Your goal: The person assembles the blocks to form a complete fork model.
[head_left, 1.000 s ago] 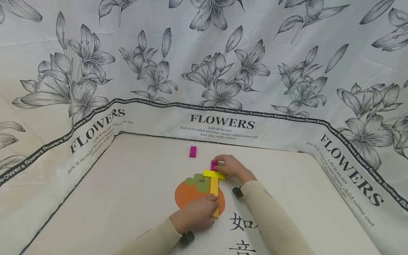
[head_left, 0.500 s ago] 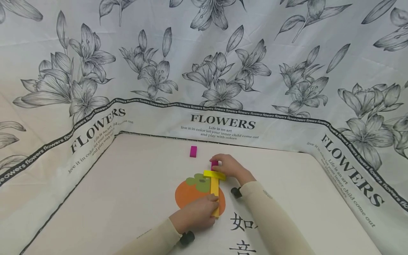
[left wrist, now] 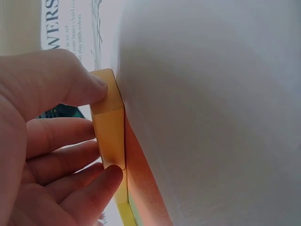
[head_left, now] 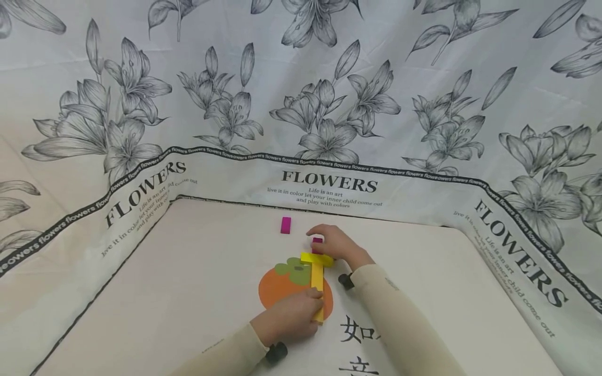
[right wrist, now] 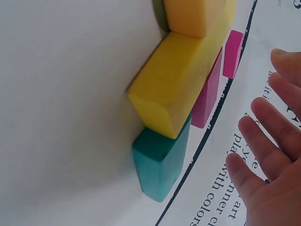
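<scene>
My left hand (head_left: 288,316) grips the near end of an orange-yellow block (left wrist: 110,132), with the thumb on its end and a fingertip along its side. Beyond it, a yellow block (head_left: 308,258) lies crosswise, making a T shape. Against the far side of that crosspiece stand a pink block (right wrist: 207,101) and a teal block (right wrist: 162,160); the teal one is hidden behind my hand in the head view. My right hand (head_left: 339,245) hovers by these two, fingers spread and apart from the blocks in the right wrist view.
A second pink block (head_left: 286,225) lies alone farther back, left of the T. Underneath is a white cloth (head_left: 197,261) with a printed orange persimmon (head_left: 277,290) and dark characters. Flower-printed fabric (head_left: 324,104) rises behind and at both sides.
The right hand's fingers have come off the pink block and spread, the hand shifting slightly back. My left hand keeps its grip on the orange-yellow block.
</scene>
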